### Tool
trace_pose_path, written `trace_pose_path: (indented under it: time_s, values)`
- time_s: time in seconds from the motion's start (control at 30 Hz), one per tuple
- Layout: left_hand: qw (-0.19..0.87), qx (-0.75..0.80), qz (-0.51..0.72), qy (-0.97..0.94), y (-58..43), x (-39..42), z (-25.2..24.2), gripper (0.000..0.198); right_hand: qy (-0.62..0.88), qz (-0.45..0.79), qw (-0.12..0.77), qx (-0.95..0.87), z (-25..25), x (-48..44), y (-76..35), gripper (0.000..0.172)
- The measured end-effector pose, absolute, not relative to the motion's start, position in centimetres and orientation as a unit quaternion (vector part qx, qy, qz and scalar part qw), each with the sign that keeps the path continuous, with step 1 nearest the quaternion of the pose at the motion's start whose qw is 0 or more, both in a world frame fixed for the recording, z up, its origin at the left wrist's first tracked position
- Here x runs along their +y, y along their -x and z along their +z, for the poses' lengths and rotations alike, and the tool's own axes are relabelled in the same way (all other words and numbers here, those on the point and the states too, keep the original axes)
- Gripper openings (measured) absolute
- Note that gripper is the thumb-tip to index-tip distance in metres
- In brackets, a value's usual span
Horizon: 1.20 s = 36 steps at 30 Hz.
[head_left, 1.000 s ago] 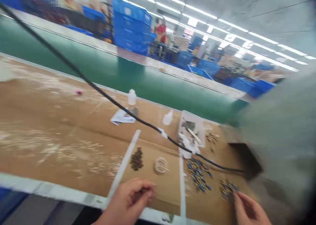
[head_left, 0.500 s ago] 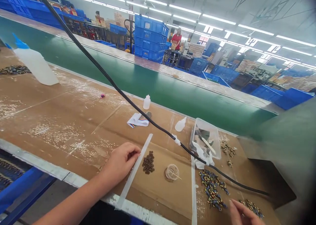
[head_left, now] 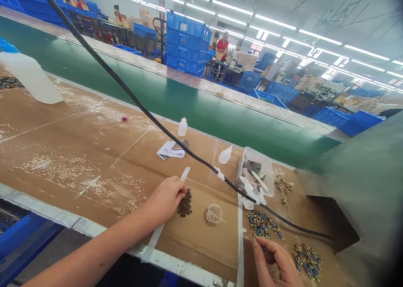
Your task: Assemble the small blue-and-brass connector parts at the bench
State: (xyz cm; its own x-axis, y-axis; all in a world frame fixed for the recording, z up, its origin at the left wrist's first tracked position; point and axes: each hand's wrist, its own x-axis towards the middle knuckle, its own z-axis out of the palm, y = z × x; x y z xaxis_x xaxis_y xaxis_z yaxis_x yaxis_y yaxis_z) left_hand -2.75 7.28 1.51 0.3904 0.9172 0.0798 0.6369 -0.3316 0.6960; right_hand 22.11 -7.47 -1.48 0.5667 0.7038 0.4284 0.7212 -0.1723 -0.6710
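Observation:
My left hand (head_left: 168,199) reaches to a pile of small brown round pieces (head_left: 185,207), fingertips pinched at its left edge; whatever is between them is hidden. My right hand (head_left: 275,259) is pinched below a heap of small blue, yellow and black parts (head_left: 260,224). Something small and dark seems to be in its fingers, too little to make out. A second heap of such parts (head_left: 307,262) lies right of that hand. Between the hands stands a small clear cup (head_left: 214,214) with a thin stick in it.
A black cable (head_left: 138,104) hangs across the view above the cardboard-covered table. Behind the work area are a clear plastic box (head_left: 267,165), small white bottles (head_left: 182,127) and a striped ribbon (head_left: 170,150). A large white bottle (head_left: 34,79) stands left. Beyond runs a green conveyor belt (head_left: 201,110).
My left hand has moved right, over the tape strip, to the brown pieces. The right hand has come left and up from the right-hand heap. The view has shifted slightly.

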Motion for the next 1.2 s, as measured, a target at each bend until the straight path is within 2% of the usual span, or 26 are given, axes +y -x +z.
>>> trace_pose_path:
  time_s: [0.27,0.33,0.47,0.63,0.83,1.2]
  values:
    - [0.318,0.513,0.286,-0.745,3.2,6.8,2.0,0.015,0.753,0.009,0.443,-0.487,-1.4,-7.4,-21.6,0.038]
    - [0.393,0.511,0.318,-0.695,3.4,6.3,2.5,0.012,0.753,0.012,0.438,-0.491,-1.4,-7.3,-21.4,0.036]
    - [0.638,0.463,0.388,-0.477,3.0,4.0,3.3,0.011,0.737,0.035,0.425,-0.524,-1.2,-7.0,-21.0,0.027]
    - [0.755,0.432,0.356,-0.342,1.5,1.0,2.4,0.015,0.702,0.071,0.408,-0.58,-0.7,-5.8,-19.7,0.018]
    - [0.79,0.418,0.332,-0.301,0.6,0.2,1.8,0.017,0.686,0.089,0.401,-0.601,0.3,-4.4,-17.8,0.012]
    - [0.748,0.462,0.343,-0.33,0.1,0.1,1.2,0.02,0.703,0.067,0.394,-0.588,0.5,-3.8,-17.6,0.013]
